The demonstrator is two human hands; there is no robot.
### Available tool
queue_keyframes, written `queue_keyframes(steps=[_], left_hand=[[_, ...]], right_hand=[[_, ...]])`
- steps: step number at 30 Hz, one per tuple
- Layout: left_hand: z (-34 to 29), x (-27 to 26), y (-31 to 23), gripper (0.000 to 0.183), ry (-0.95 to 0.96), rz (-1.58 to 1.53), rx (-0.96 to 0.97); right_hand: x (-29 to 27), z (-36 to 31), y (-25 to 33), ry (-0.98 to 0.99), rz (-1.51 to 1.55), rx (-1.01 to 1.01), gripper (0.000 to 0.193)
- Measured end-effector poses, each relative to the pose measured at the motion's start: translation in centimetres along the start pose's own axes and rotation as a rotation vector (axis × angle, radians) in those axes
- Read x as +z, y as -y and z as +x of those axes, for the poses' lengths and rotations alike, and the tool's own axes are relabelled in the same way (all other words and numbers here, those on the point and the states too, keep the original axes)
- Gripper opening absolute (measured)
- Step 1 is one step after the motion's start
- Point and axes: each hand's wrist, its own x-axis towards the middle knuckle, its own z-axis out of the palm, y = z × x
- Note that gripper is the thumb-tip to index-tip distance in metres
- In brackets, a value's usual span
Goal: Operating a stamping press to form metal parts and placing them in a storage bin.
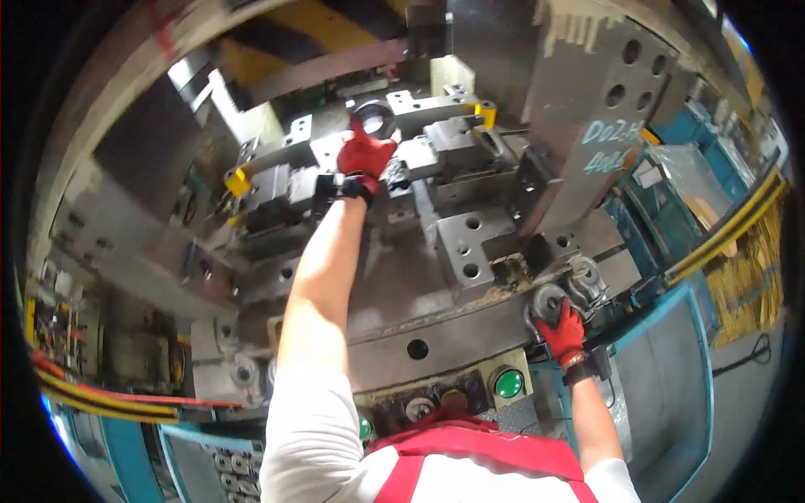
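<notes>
My left hand [366, 157], in a red glove, reaches deep into the press die. Its fingers spread around the near side of a dark round metal part [374, 120] with a bright centre, and seem to grip it. Low on the right, my red-gloved right hand [563, 332] has its fingers closed on the near edge of a grey cast metal part [549, 299] with a round hub. This casting rests at the right end of the press bed [453, 331]. Another similar casting [584, 272] lies right behind it.
Steel die blocks [457, 147] flank my left hand, below a yellow-and-black striped press ram [310, 38]. A thick steel column [579, 117] stands to the right. Green push buttons [508, 383] sit at the near edge. A blue-framed bin [662, 369] is at right; several castings [237, 469] lie lower left.
</notes>
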Motion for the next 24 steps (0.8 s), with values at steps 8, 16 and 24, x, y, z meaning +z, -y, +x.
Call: queue_keyframes(steps=[8, 16, 24], left_hand=[[-23.1, -9.4, -3.6, 0.096, 0.028, -0.346, 0.150], [-39.6, -16.9, 4.4, 0.099, 0.202, -0.041, -0.359], [-39.4, -19.6, 15.7, 0.106, 0.123, 0.313, -0.772]], right_hand=[[0.1, 2.4, -0.1, 0.161, -0.275, -0.047, 0.099], [0.9, 5.9, -7.0, 0.263, 0.377, -0.001, 0.094], [-9.4, -4.9, 2.7, 0.345, 0.631, -0.047, 0.082]])
